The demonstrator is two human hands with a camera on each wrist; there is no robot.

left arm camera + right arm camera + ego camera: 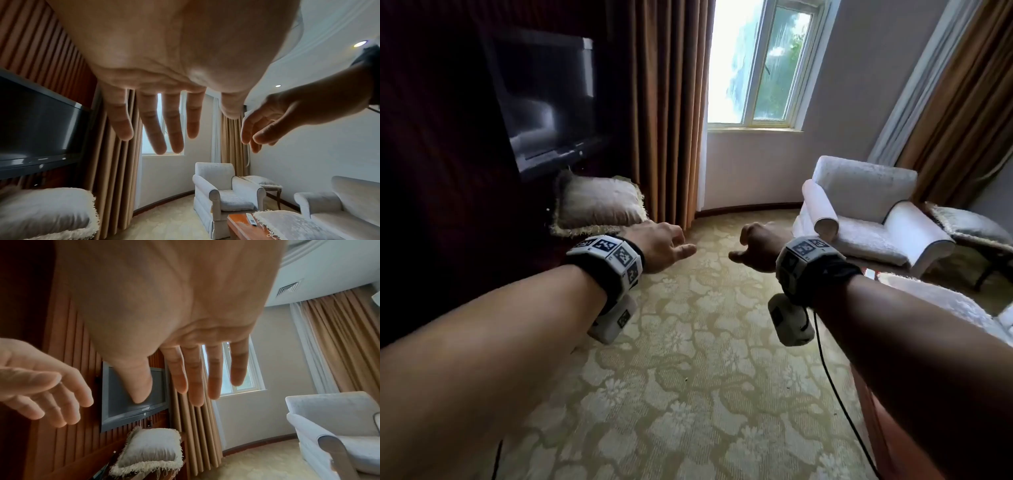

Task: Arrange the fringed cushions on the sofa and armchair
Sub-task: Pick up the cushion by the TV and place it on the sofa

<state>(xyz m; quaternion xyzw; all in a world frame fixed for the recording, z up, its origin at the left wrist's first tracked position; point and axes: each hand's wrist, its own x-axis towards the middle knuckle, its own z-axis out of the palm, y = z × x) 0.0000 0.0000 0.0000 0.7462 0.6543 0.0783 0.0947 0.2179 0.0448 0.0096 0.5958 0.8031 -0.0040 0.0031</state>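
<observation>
Both hands reach forward over the carpet with relaxed fingers and hold nothing. My left hand [666, 245] [172, 129] hovers just right of a beige fringed cushion [599, 205] [45, 211] [150, 449] that leans on the dark cabinet below the TV. My right hand [751, 245] [195, 379] is level with it, a hand's width to the right. A white armchair [866, 212] [222, 186] stands ahead on the right with no cushion on its seat. A second fringed cushion [969, 222] [259, 180] lies on a side table beyond it. A third cushion [292, 224] rests on the coffee table in front of the sofa [349, 203].
A flat TV [544, 99] hangs on the dark panelled wall at left, with brown curtains [667, 113] beside the window. A remote [251, 218] lies on the wooden coffee table [240, 227]. Patterned carpet [688, 377] runs between me and the armchair.
</observation>
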